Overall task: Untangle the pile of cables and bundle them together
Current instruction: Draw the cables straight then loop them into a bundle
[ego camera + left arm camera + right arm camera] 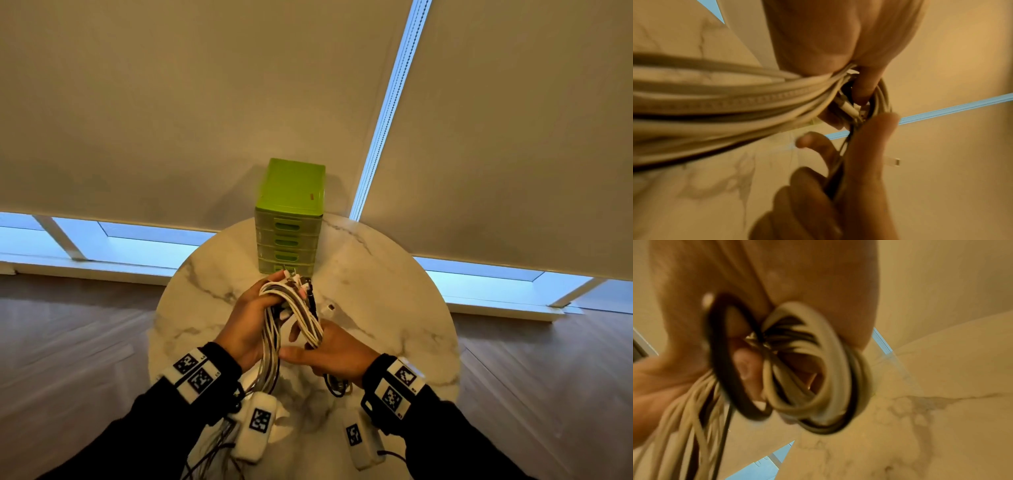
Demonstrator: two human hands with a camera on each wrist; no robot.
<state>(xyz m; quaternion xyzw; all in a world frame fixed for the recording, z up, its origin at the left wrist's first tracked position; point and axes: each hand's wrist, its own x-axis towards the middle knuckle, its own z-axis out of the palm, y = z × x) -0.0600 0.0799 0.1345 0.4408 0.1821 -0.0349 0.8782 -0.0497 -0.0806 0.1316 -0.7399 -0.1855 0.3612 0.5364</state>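
Observation:
A bunch of white, grey and black cables (294, 305) is held above the round marble table (394, 308). My left hand (253, 322) grips the bunch near its upper end, where several plugs stick out. From there the long strands (725, 104) hang down past my left wrist. My right hand (329, 356) grips a folded part of the same cables, and its loops (803, 369) bulge out below the palm. The two hands are close together, almost touching. One white plug (331, 307) shows just right of the bunch.
A green plastic drawer unit (289, 219) stands at the far edge of the table. Behind it hang beige roller blinds with a bead chain (390, 109). Wooden floor surrounds the table. Loose cable ends (219, 455) trail off the near edge.

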